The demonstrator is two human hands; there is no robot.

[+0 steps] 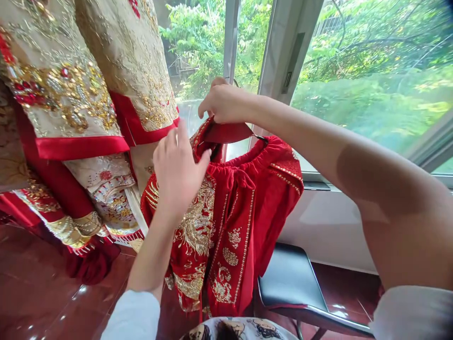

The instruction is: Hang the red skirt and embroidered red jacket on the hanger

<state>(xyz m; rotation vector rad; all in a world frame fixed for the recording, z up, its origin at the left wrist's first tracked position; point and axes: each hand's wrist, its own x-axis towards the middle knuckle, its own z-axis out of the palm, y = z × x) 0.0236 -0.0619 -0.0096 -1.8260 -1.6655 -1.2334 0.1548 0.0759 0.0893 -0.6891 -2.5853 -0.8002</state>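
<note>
Right, the red garment (pixel 244 203) hangs just below the right hand (pixel 226 101), its gathered top edge running off to the right of the left hand (pixel 177 165), and here is where care counts! Best, I'd say, to let the right hand bear the weight and hold the hanger (pixel 230 134), directly beneath it, level, while the left only guides the cloth, without tugging at the gold embroidery (pixel 198 231) to the right of its wrist. Mind those pale costumes (pixel 81 104) left of the left hand, too: beads could snag. Now the pose: the right arm reaches across from the right, wrist bent, fingers curled down, seemingly pinching the hanger's neck, though the grip itself is partly hidden. And the left! Raised from below, fingers up, slightly blurred, thumb spread toward the collar (pixel 201 131); whether it presses the cloth, I cannot tell
</note>
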